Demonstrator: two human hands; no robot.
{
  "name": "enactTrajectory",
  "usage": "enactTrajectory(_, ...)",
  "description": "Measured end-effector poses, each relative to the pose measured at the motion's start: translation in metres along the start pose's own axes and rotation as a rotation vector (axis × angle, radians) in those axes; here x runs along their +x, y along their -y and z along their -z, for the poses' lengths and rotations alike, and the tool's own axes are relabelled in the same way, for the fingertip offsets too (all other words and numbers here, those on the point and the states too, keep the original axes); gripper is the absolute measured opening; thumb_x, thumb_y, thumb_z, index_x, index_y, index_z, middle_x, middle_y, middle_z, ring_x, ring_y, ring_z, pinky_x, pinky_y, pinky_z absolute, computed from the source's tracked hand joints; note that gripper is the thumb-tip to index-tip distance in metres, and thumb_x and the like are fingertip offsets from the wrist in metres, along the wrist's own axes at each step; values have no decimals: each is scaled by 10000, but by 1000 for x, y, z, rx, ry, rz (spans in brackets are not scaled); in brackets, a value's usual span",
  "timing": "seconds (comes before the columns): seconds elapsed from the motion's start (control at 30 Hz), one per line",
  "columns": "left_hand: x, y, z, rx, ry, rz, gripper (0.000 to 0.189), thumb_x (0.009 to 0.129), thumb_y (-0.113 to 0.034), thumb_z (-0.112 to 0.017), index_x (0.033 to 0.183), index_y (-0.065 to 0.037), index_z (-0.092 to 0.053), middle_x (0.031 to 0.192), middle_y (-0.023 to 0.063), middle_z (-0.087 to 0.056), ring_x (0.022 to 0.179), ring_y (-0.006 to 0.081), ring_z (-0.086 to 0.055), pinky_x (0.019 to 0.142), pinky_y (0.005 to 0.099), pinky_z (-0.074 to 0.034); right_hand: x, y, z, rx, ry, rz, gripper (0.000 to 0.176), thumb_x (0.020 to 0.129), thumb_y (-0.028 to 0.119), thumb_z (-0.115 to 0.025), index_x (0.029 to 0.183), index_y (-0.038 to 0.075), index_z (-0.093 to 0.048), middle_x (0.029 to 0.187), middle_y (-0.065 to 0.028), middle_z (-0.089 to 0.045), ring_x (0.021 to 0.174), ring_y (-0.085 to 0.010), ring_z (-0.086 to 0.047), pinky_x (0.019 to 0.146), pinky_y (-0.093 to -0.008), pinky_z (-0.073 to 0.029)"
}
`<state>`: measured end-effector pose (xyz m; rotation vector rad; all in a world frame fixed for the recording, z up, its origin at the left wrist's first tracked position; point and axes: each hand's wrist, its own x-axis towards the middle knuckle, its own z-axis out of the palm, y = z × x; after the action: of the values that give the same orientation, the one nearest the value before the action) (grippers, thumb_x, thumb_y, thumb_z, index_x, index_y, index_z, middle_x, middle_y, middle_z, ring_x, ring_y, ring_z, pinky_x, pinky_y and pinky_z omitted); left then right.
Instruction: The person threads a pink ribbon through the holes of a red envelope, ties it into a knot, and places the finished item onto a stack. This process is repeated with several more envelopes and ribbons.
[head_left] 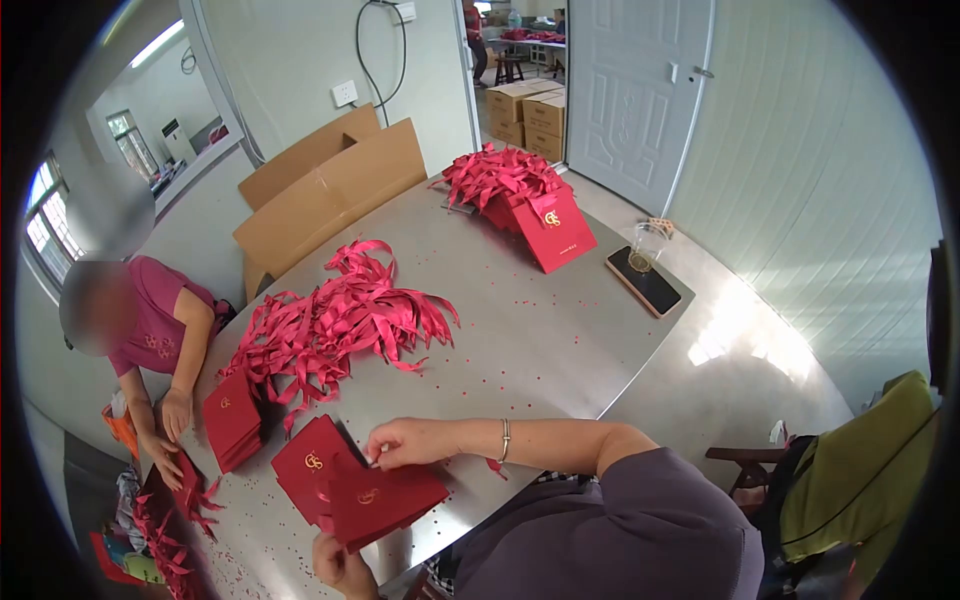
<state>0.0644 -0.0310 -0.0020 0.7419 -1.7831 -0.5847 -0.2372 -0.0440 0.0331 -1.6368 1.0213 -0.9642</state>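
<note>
A flat red paper gift bag [385, 503] with a gold logo lies in front of me, partly over another red bag [308, 462] with the same logo. My left hand [343, 566] is closed on the near left corner of the upper bag, beside a bit of pink ribbon [324, 500]. At the bag's upper edge, my right hand [402, 443] pinches with thumb and finger. A small pale tip shows at those fingertips, too small to name. A metal bracelet [506, 440] circles my right wrist.
Pink ribbons [340, 325] heap mid-table, near a stack of red bags [232, 420]. More ribboned bags [545, 225] lie at the far end, by a phone [643, 281] and a clear cup [645, 245]. A co-worker [165, 320] handles red bags at left. Red scraps dot the metal table [520, 350].
</note>
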Motion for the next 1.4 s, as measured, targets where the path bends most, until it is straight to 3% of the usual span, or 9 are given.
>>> enactTrajectory(0.1, -14, -1, 1, -12, -35, 13, 201, 786, 103, -645, 901, -28, -545, 986, 83, -597, 912, 203, -563, 838, 310, -460, -2, 11, -8, 269, 216, -298, 171, 889, 132, -596, 1017, 19, -593, 921, -22, -631, 816, -112, -560, 728, -267, -456)
enactTrajectory(0.2, -20, -2, 5, 73, -137, -29, 191, 809, 95, -621, 927, -32, -541, 1006, 88, -597, 923, 209, -562, 855, 320, -455, 9, -9, -18, 5, 182, 3, 174, 892, 129, -593, 1024, 16, -589, 904, -23, -626, 816, -108, -552, 725, -272, -458)
enactTrajectory(0.3, -19, -5, 8, -14, -184, -59, 174, 845, 78, -586, 969, -34, -538, 1048, 99, -603, 949, 215, -564, 878, 332, -452, 20, -12, -21, 134, 219, -158, 158, 896, 117, -587, 1013, 11, -591, 886, -25, -617, 816, -98, -543, 730, -267, -460)
enactTrajectory(0.83, -17, 6, 18, 14, -220, -44, 122, 938, -4, -550, 1059, -17, -539, 1137, 133, -611, 1022, 239, -581, 940, 362, -451, 30, 1, -32, 347, 287, -305, 167, 913, 136, -592, 1035, 22, -587, 922, -5, -592, 848, -85, -513, 750, -263, -448)
enactTrajectory(1.0, -13, 10, 24, 77, -107, 181, 232, 952, -24, -556, 1177, 30, -541, 1140, 119, -602, 1017, 207, -578, 904, 330, -478, 28, 5, -25, 60, 34, -88, 159, 892, 115, -610, 1008, 11, -584, 905, -62, -604, 844, -146, -556, 767, -299, -462)
enactTrajectory(1.1, -19, 24, 42, -18, -186, 509, 197, 971, -59, -547, 1149, 24, -571, 1107, 111, -613, 925, 162, -608, 762, 282, -525, 19, 7, -35, -68, -242, 50, 148, 884, 105, -625, 988, 12, -576, 908, -114, -598, 846, -209, -578, 776, -324, -470)
enactTrajectory(1.17, -13, 10, 45, 31, -429, 635, 188, 965, -99, -574, 1106, 25, -574, 1017, 104, -641, 864, 152, -625, 737, 268, -525, 13, 3, -46, -152, -364, 116, 117, 879, 70, -625, 972, 25, -570, 920, -134, -581, 853, -267, -587, 774, -344, -477)
enactTrajectory(1.3, 6, -31, 39, 118, -360, 555, 138, 952, -7, -549, 1070, 11, -618, 1029, 82, -648, 935, 154, -616, 826, 276, -506, -6, -1, -62, -249, -339, 163, 118, 858, 30, -621, 961, 30, -564, 940, -145, -580, 876, -309, -593, 764, -368, -487)
enactTrajectory(1.4, 27, -56, 13, 349, -31, 272, 229, 818, 50, -653, 1044, 13, -648, 1027, 143, -653, 886, 234, -646, 765, 294, -513, -14, -3, -69, -292, -312, 205, 137, 839, 5, -632, 958, 21, -565, 956, -150, -590, 863, -328, -598, 736, -375, -498)
